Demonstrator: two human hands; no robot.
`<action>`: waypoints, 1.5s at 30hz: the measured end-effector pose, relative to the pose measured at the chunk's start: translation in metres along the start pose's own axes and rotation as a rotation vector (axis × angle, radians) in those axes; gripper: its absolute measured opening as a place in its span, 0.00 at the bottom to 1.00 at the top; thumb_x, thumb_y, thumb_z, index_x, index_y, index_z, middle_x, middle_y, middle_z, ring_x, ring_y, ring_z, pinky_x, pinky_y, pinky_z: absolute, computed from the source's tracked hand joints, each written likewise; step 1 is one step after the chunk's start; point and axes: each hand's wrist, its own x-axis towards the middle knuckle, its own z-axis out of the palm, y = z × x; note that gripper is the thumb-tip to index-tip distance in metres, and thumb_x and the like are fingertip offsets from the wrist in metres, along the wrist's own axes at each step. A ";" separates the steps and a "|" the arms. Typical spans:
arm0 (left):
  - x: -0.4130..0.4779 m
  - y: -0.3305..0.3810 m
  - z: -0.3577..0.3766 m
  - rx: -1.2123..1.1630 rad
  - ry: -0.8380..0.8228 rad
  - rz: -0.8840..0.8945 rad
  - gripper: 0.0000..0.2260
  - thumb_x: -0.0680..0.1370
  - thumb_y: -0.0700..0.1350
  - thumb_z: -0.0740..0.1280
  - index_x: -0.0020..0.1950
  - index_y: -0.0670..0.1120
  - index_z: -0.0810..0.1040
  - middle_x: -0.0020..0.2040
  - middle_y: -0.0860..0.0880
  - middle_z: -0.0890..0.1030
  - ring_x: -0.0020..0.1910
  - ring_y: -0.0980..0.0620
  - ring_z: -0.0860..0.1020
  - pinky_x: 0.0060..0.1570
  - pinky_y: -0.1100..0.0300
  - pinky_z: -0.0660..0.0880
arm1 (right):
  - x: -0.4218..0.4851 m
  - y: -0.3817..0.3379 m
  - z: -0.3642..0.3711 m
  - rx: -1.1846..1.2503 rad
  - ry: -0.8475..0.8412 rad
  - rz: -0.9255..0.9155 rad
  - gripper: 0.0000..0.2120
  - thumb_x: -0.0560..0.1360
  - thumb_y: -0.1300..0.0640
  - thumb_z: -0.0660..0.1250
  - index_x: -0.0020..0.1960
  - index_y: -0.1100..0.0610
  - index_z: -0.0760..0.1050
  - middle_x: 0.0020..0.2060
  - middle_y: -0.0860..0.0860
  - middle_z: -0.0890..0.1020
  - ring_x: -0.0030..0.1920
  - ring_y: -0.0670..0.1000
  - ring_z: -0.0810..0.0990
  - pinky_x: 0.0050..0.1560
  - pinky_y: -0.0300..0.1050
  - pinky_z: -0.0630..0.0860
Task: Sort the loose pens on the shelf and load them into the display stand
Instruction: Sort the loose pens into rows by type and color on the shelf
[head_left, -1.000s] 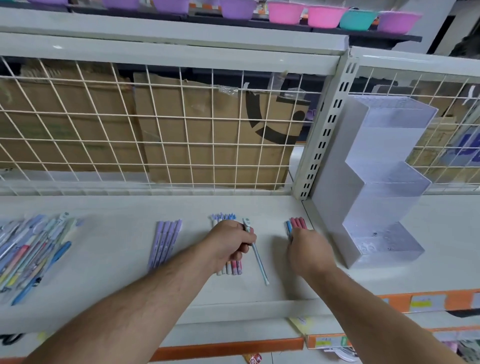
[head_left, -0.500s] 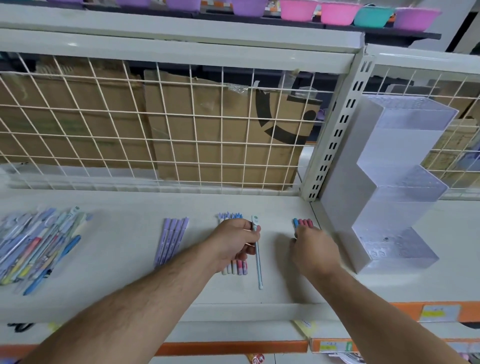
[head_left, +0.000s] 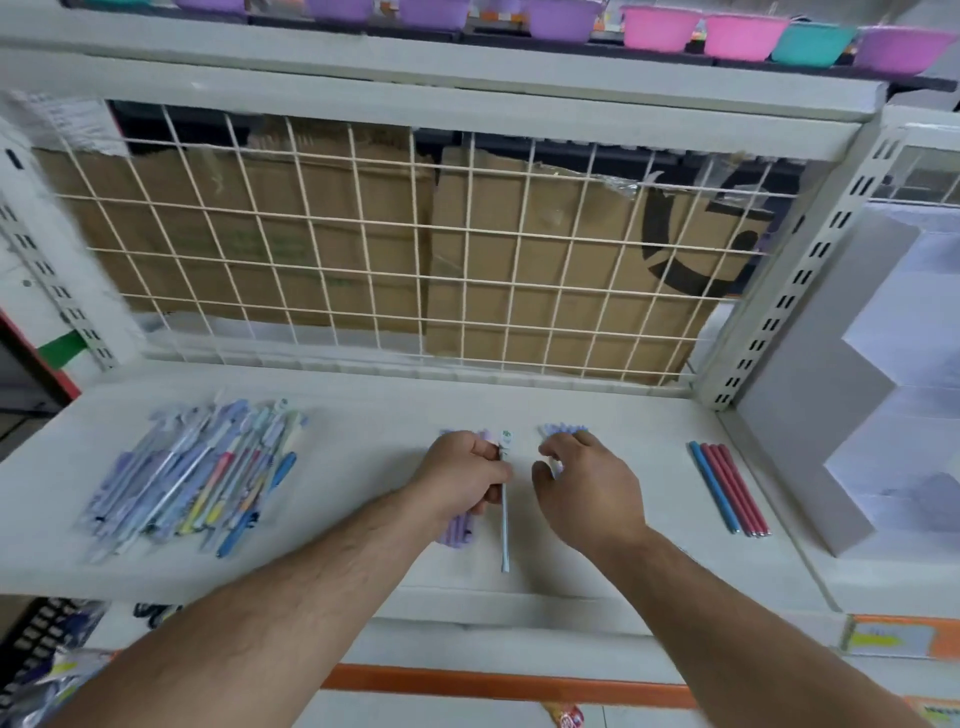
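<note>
Pale-blue slim pen (head_left: 504, 525) sat pinched in the curled left hand (head_left: 462, 480) above the white shelf's (head_left: 363, 467) front edge; the right hand (head_left: 582, 483) hovered alongside, relaxed, empty.

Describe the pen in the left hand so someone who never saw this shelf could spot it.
On the white metal shelf, midway between the mixed pile of loose pens and the grey stepped display stand, the left hand pinches one thin pale-blue pen. Unlike the purple pens under that hand, it is a single pen with a white, green-marked cap.
</note>
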 end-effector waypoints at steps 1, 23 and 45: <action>0.001 -0.006 -0.012 0.044 0.027 0.010 0.08 0.74 0.35 0.67 0.35 0.41 0.78 0.28 0.46 0.77 0.24 0.52 0.74 0.27 0.62 0.69 | -0.001 -0.010 0.005 0.001 0.003 0.004 0.11 0.77 0.53 0.66 0.58 0.51 0.81 0.54 0.48 0.82 0.50 0.54 0.82 0.45 0.44 0.76; 0.042 -0.037 -0.071 0.552 0.131 0.073 0.09 0.68 0.36 0.63 0.28 0.44 0.71 0.27 0.48 0.76 0.34 0.45 0.82 0.31 0.60 0.74 | -0.012 -0.049 0.017 -0.007 -0.011 0.134 0.10 0.79 0.52 0.64 0.58 0.49 0.80 0.54 0.43 0.81 0.45 0.46 0.80 0.41 0.40 0.70; -0.015 -0.048 -0.106 0.933 0.398 0.091 0.15 0.78 0.51 0.63 0.62 0.45 0.74 0.59 0.48 0.77 0.53 0.47 0.78 0.47 0.56 0.74 | 0.002 -0.074 0.032 -0.076 -0.136 -0.210 0.07 0.78 0.53 0.62 0.48 0.54 0.77 0.47 0.50 0.78 0.48 0.54 0.79 0.38 0.43 0.70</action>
